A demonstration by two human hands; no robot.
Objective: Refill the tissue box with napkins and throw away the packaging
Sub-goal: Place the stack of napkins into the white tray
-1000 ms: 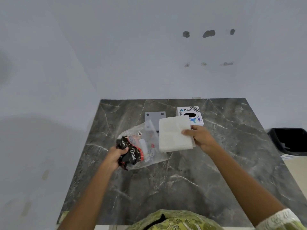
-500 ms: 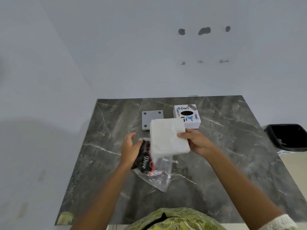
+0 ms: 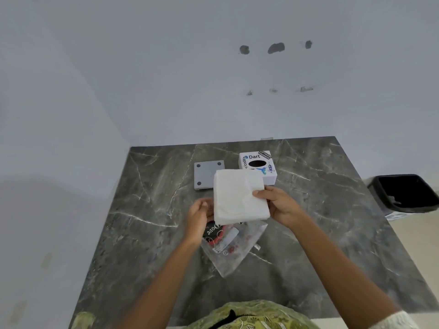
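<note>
A thick white stack of napkins (image 3: 240,198) is held above the dark marble table (image 3: 147,210). My right hand (image 3: 279,205) grips the stack's right edge. My left hand (image 3: 198,217) is at the stack's left edge, fingers curled, and seems to keep hold of the black end of the clear plastic packaging (image 3: 234,248). The packaging hangs below the stack, toward me. The white tissue box (image 3: 257,163), with stickers and an oval hole on top, stands just behind the stack, and the stack hides its near corner.
A grey square plate (image 3: 205,174) with corner holes lies left of the tissue box. A black waste bin (image 3: 403,193) stands on the floor past the table's right edge. White walls close the back and left.
My left hand swung the packaging from the left to under the napkin stack and came up against the stack's left edge. The stack moved slightly toward me in my right hand.
</note>
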